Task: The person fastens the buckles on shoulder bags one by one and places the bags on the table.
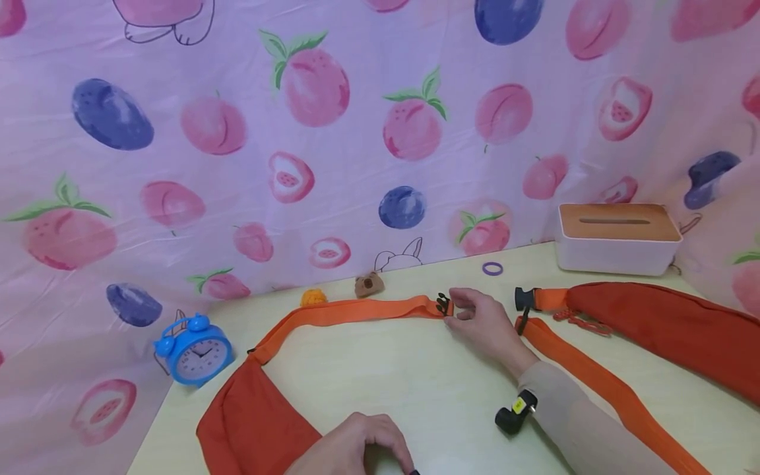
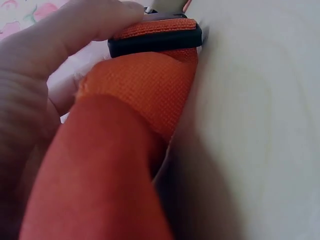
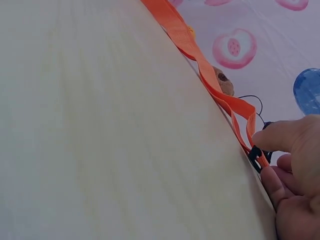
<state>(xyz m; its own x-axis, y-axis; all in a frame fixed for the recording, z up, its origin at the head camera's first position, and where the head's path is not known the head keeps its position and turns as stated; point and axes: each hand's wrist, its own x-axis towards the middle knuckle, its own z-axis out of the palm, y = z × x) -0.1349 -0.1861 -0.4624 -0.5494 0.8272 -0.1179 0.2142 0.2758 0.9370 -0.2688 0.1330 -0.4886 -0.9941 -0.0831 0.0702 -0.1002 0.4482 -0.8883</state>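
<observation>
A red-orange waist bag (image 1: 255, 415) lies at the lower left of the head view, its orange strap (image 1: 356, 310) curving along the back of the table. At that strap's far end, my right hand (image 1: 483, 321) pinches the black pronged buckle (image 1: 443, 305) between thumb and fingers; the right wrist view shows the strap looped through this buckle (image 3: 257, 157). My left hand (image 1: 356, 443) is at the bottom edge beside the bag. In the left wrist view its fingers grip a black buckle piece (image 2: 155, 42) on a short orange webbing tab (image 2: 145, 80).
Another red-orange waist bag (image 1: 665, 323) with its own strap (image 1: 605, 382) and black buckle (image 1: 525, 299) lies at the right. Around the back stand a blue alarm clock (image 1: 198, 351), a tissue box (image 1: 617, 241), a purple ring (image 1: 492, 268) and a small brown figure (image 1: 369, 284).
</observation>
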